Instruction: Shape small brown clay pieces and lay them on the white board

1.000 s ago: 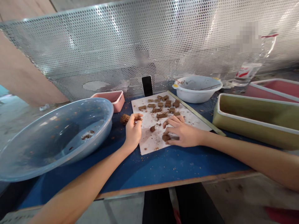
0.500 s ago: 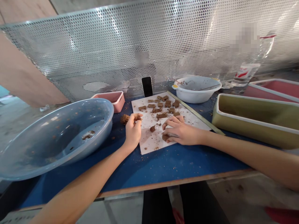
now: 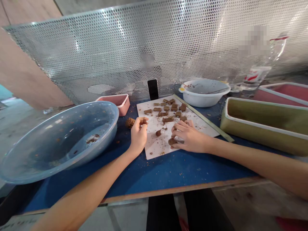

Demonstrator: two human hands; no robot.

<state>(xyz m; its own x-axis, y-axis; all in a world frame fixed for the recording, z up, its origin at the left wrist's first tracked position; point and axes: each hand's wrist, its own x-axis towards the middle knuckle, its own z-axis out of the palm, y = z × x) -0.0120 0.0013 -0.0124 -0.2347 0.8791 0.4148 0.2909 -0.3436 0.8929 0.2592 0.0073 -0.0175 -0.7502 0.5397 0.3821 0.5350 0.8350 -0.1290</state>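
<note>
On the white board (image 3: pixel 156 150) lie several small shaped pieces of brown clay (image 3: pixel 167 119), mostly in the upper half. My right hand (image 3: pixel 190 136) rests low over the board, its bent fingers and thumb around a small clay piece (image 3: pixel 172 141) that touches the board. A smaller clay bit (image 3: pixel 158 132) sits between my two hands. At the board's left edge is my left hand (image 3: pixel 139 134), fingers loosely curled and thumb apart, with nothing visible between them. Just behind it a rough clay lump (image 3: pixel 130 123) lies on the blue table.
A large blue basin (image 3: pixel 60 163) stands left, with a pink box (image 3: pixel 124 107) behind it. A phone (image 3: pixel 153 89) leans at the back. A white basin (image 3: pixel 204 99), green planter (image 3: pixel 262 131), pink planter (image 3: pixel 267 91) and plastic bottle (image 3: pixel 255 75) stand right. A flat strip (image 3: pixel 207 121) borders the board.
My right hand's fingers have shifted slightly around the small clay piece, and more of it now shows. My left hand has barely moved. The whole view has shifted a little.
</note>
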